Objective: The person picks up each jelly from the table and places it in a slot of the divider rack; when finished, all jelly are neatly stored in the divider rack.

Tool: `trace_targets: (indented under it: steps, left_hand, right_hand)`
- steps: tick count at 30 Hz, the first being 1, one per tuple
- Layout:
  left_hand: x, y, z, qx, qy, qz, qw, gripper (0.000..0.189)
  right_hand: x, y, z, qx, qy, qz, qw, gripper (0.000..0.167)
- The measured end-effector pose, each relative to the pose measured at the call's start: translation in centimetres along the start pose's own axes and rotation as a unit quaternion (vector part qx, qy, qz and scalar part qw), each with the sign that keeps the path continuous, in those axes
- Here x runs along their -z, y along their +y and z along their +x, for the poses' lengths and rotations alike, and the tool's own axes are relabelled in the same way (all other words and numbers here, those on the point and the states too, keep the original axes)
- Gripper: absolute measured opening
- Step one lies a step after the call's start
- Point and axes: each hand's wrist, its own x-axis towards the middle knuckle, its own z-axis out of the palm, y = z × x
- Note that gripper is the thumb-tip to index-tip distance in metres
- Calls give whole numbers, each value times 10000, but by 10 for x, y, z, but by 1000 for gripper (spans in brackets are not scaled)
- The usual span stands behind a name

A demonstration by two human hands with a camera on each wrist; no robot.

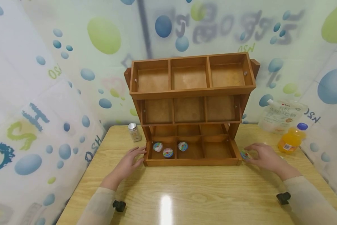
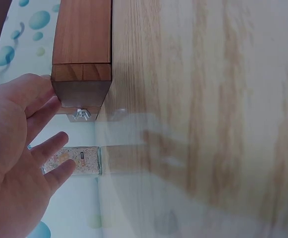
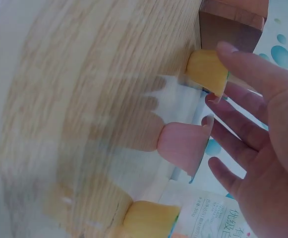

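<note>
Yellow cup [image 3: 203,72] stands on the tabletop [image 1: 196,193] between the thumb and fingers of your right hand [image 1: 264,156], just beside the wooden rack [image 1: 192,162]; you cannot tell whether they grip it or only surround it. Just beside your lower right fingers is a pink cup [image 3: 183,146], and farther from them a second yellow cup [image 3: 151,218]. Your left hand [image 1: 130,161] has its fingers spread loosely, touching the rack's left end. Nearest those fingers, two lidded cups [image 1: 168,152] sit in the bottom compartment, with one more cup [image 1: 182,146] in the next. Beyond your right fingers stands an orange drink bottle [image 1: 292,139].
</note>
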Motion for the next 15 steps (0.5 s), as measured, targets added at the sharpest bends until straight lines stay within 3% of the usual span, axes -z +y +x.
trace_targets:
  steps: [6,15]
  left_hand:
    - [-1,0,-1,24,10,4,10000,38]
    - [0,1,-1,-21,50,-10,10000,37]
  right_hand:
    - [1,-1,2,-125,-95,211,9997,45]
    - [8,-8,2,-823,-211,577,9947,48]
